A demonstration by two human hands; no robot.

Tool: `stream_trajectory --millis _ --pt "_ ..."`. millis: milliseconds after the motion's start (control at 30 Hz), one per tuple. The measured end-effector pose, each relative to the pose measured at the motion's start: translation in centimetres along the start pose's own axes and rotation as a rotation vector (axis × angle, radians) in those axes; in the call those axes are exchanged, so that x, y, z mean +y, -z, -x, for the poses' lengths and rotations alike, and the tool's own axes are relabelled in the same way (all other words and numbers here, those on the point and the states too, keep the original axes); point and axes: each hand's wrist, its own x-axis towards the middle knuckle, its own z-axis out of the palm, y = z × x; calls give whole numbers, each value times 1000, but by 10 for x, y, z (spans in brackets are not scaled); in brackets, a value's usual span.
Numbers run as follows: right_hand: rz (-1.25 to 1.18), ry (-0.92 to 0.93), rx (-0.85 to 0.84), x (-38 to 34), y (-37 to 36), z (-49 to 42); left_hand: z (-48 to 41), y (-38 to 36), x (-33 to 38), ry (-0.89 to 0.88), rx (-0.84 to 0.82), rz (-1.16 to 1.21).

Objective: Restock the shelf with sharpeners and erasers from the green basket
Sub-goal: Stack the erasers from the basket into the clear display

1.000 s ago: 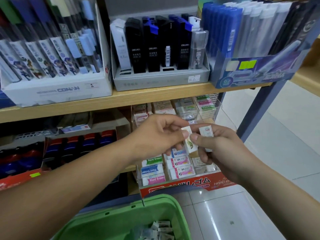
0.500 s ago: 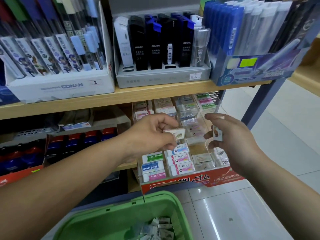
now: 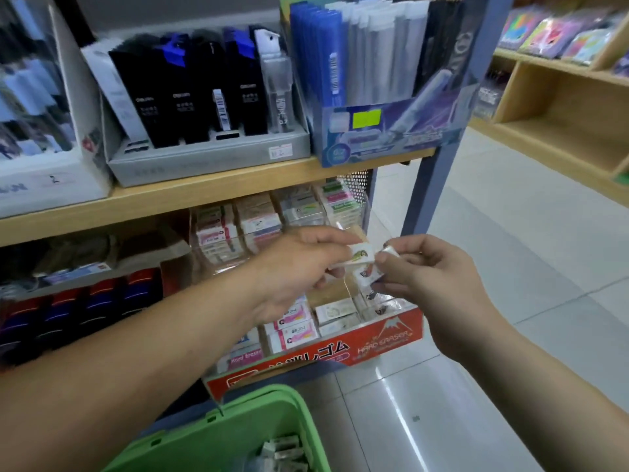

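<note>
Fingers (image 3: pixel 326 235) of left hand (image 3: pixel 299 270) pinch a white, green-printed eraser (image 3: pixel 359 256); right hand (image 3: pixel 432 284) pinches a second eraser (image 3: pixel 369 276).

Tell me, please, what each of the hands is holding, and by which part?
The left hand pinches a small white eraser by one end. The right hand pinches a second eraser at its fingertips, where exactly is too blurred to tell.
</note>
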Motion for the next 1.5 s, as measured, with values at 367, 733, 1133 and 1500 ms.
stream_trajectory --millis 367,733,1133,1500 --pt "44 162 273 2 18 -7 -25 -9 14 -238 81 -338" --pt "-161 -4 251 5 37 -3 -28 -48 -16 -271 49 -401" --pt "13 7 146 11 37 -5 -24 -34 -23 -340 69 -616" --pt "215 -33 150 22 29 -10 -42 -37 -19 -305 37 -700"
